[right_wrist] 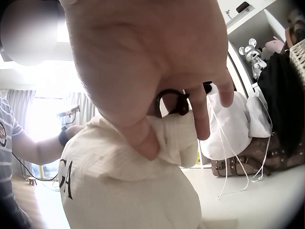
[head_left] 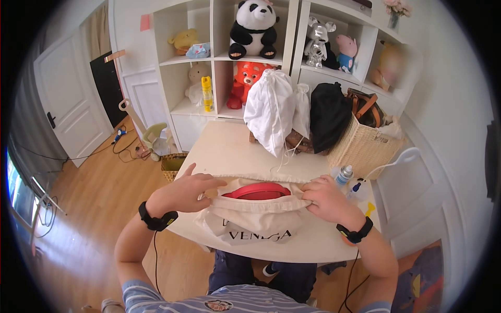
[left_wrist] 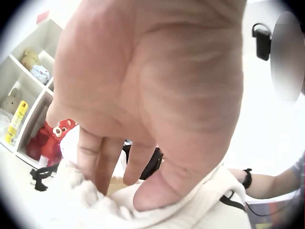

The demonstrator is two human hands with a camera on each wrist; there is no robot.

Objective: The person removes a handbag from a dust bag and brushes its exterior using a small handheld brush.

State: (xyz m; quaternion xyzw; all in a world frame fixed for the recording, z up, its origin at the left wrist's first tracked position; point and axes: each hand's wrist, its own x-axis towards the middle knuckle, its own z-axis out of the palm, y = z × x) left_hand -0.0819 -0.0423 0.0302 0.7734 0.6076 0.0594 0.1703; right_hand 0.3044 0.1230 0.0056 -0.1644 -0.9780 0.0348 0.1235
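A cream cloth drawstring bag (head_left: pixel 255 219) with black lettering lies on the table before the person, its gathered mouth spread wide. Inside the mouth shows a red item (head_left: pixel 258 191) with a smooth curved band along its top; its lower part is hidden by cloth. At the mouth's left end is the left hand (head_left: pixel 190 190), fingers extended over the opening and thumb (left_wrist: pixel 159 191) against the cloth edge. The right hand (head_left: pixel 329 198) pinches the gathered rim at the right end between thumb (right_wrist: pixel 145 143) and fingers. A dark cord loop (right_wrist: pixel 171 98) shows beside that rim.
White drawstring bags (head_left: pixel 269 112), a black bag (head_left: pixel 330 117) and a wicker basket (head_left: pixel 365 143) stand at the table's back. Near the right hand are a spray bottle (head_left: pixel 343 175) and a yellow item (head_left: pixel 370 209). Shelves (head_left: pixel 222 60) with plush toys rise behind.
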